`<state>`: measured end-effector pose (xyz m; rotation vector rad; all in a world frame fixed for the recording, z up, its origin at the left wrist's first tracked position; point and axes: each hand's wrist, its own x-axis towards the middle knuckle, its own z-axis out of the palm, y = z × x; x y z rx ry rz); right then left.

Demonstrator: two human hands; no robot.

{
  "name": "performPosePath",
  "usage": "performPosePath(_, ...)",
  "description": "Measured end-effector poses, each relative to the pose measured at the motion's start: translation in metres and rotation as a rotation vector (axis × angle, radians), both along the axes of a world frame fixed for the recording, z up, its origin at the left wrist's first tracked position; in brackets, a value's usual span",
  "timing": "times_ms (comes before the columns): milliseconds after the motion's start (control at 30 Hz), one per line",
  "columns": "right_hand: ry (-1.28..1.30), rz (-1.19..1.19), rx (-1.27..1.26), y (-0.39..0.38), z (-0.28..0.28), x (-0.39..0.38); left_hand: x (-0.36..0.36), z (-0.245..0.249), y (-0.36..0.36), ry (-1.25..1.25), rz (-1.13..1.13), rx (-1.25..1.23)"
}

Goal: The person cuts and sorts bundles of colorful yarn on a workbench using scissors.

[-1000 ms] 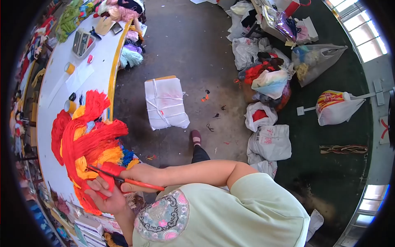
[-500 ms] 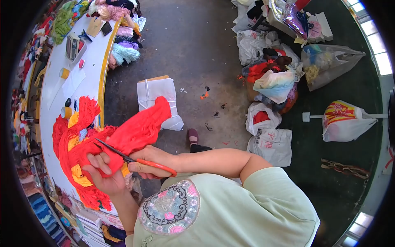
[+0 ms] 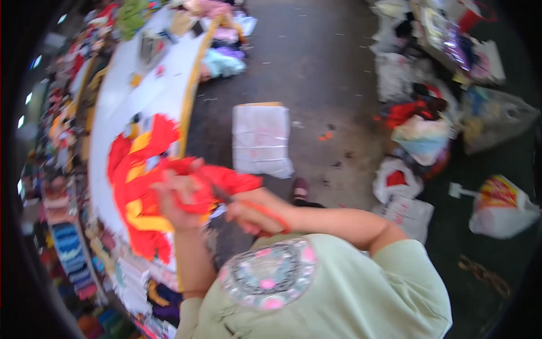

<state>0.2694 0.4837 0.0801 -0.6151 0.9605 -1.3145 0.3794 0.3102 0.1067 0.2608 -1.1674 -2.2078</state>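
My left hand (image 3: 178,195) is closed on a bundle of red yarn (image 3: 240,179) over the table edge, its fingers blurred. The yarn's free end stretches right, just above my right wrist. My right hand (image 3: 251,214) grips a pair of scissors (image 3: 268,212) with orange-red handles; the dark blades point up and left toward the yarn by my left fingers. Blur hides whether the blades touch it. More red yarn (image 3: 155,248) lies on the table beneath my left hand, together with yellow yarn (image 3: 144,217).
The white table (image 3: 121,104) with a yellow edge carries a scale (image 3: 151,50) and piled yarn. A white wrapped package (image 3: 261,138) sits on the floor beside it. Plastic bags (image 3: 398,178) of yarn line the right side; scraps (image 3: 326,135) dot the floor.
The view has swung, shifting the scene rightward. The red yarn's free end has dropped from over the package to beside my right wrist. Both hands keep their holds.
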Motion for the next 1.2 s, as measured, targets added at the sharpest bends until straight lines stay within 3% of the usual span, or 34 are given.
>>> performPosePath(33, 0.051, -0.041, -0.029, -0.006, -0.003, -0.003, 0.017, -0.020, -0.005, -0.075, -0.049, -0.083)
performPosePath(133, 0.315, 0.022, -0.156, -0.016, -0.009, -0.016, 0.004, -0.009, 0.021, -0.012, -0.123, 0.046)
performPosePath(200, 0.182, 0.013, -0.101, -0.015, 0.002, -0.010, 0.009, 0.000, 0.004, 0.026, -0.128, 0.009)
performPosePath(267, 0.109, 0.038, -0.066, -0.016, 0.001, 0.006, 0.014, 0.008, -0.003, -0.053, 0.047, 0.101)
performPosePath(367, 0.222, 0.015, -0.038, -0.024, 0.004, 0.011, 0.020, -0.004, 0.002, -0.018, 0.106, -0.026)
performPosePath(467, 0.282, 0.029, -0.119, -0.041, -0.017, 0.011, 0.023, -0.013, 0.013, -0.030, -0.010, -0.185)
performPosePath(600, 0.249, 0.032, -0.014, -0.039, -0.007, 0.020, 0.028, -0.012, -0.005, 0.102, 0.089, 0.055)
performPosePath(733, 0.184, -0.011, -0.012, -0.038, -0.004, 0.023, 0.023, -0.011, -0.010, 0.149, 0.259, 0.127)
performPosePath(867, 0.020, -0.204, -0.096, -0.043, -0.019, 0.012, 0.024, -0.016, -0.027, 0.239, 0.515, 0.296)
performPosePath(933, -0.078, -0.129, -0.128, -0.035, -0.011, 0.003, 0.029, -0.016, -0.041, 0.272, 0.539, 0.297)
performPosePath(1067, -0.254, 0.473, 0.234, -0.028, -0.005, 0.003, 0.025, -0.007, -0.058, 0.267, 0.594, 0.219)
performPosePath(1133, -0.397, 0.468, 0.188, -0.039, -0.001, 0.016, 0.015, 0.001, -0.054, 0.277, 0.579, 0.199)
performPosePath(1200, -0.372, 0.363, 0.091, -0.056, -0.004, 0.025, 0.010, 0.005, -0.043, 0.295, 0.530, 0.174)
